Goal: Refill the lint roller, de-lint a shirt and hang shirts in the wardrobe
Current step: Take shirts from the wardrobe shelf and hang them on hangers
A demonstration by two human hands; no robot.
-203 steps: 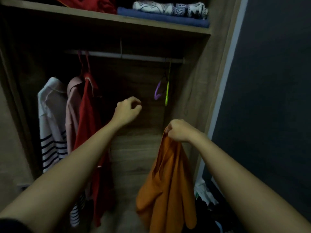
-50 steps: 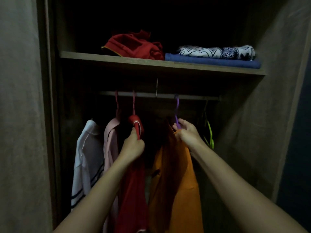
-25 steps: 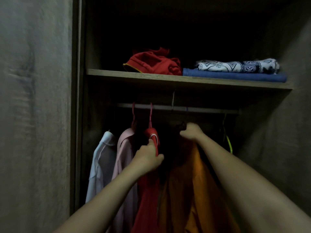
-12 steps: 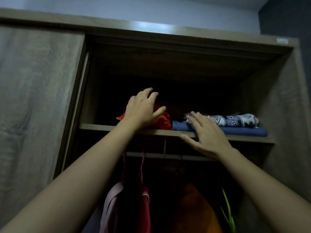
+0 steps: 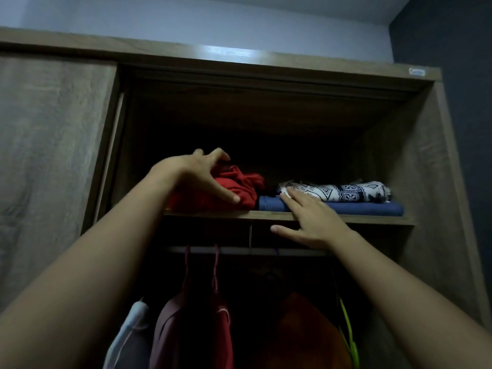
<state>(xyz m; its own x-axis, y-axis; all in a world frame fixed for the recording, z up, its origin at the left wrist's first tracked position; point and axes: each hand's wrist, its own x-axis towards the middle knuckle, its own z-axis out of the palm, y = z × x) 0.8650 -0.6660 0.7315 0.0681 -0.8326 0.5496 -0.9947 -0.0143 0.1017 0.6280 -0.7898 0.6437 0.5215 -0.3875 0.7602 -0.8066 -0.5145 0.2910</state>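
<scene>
I look up into the open wardrobe. On its upper shelf [image 5: 372, 220] lies a crumpled red garment [image 5: 239, 185]. My left hand [image 5: 197, 174] clasps it, fingers curled over the top and thumb against its front. My right hand [image 5: 311, 222] is spread open at the shelf edge, fingertips touching a folded blue cloth [image 5: 359, 209] under a white patterned cloth [image 5: 340, 191]. Below, the orange shirt [image 5: 300, 328] hangs from the rail [image 5: 239, 250] beside a red shirt [image 5: 215, 339], a pink shirt [image 5: 167, 328] and a white shirt [image 5: 130, 326].
A closed sliding door [image 5: 53, 155] covers the wardrobe's left half. A green hanger [image 5: 347, 328] hangs at the right end of the rail. The wardrobe's side panel [image 5: 426, 195] and a dark wall [image 5: 466, 129] stand at the right.
Both hands let go of the hanging shirts and rose to the upper shelf. Since half a second ago my left hand's fingers have curled around the red garment; my right hand reached the folded cloths.
</scene>
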